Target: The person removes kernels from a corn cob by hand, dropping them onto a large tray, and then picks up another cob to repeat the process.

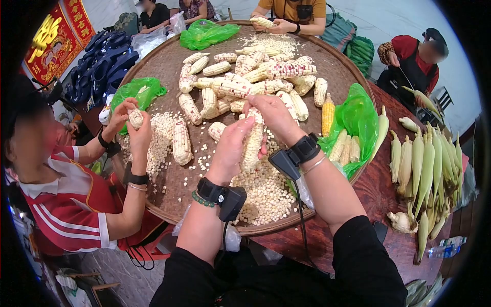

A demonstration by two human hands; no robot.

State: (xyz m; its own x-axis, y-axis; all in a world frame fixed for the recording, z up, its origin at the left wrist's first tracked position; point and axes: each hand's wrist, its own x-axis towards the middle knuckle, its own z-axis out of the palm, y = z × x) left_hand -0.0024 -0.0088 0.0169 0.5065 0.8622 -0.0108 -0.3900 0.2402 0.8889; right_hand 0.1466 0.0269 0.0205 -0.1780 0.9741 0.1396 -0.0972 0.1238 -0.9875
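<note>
An ear of corn, pale and partly stripped of kernels, stands nearly upright between my hands over the round woven tray. My left hand is closed around its left side, fingertips near the upper part. At the top end, my right hand is closed on the same ear, thumb and fingers against the kernels. Loose kernels lie heaped below my hands. Beyond them is a pile of husked white ears speckled with purple. A yellow ear lies to the right.
Green plastic bags sit on the tray's right, with bare cobs beside them. Unhusked corn covers the wooden table at right, near plastic bottles. At left, a person's hands hold an ear; others sit around the far side.
</note>
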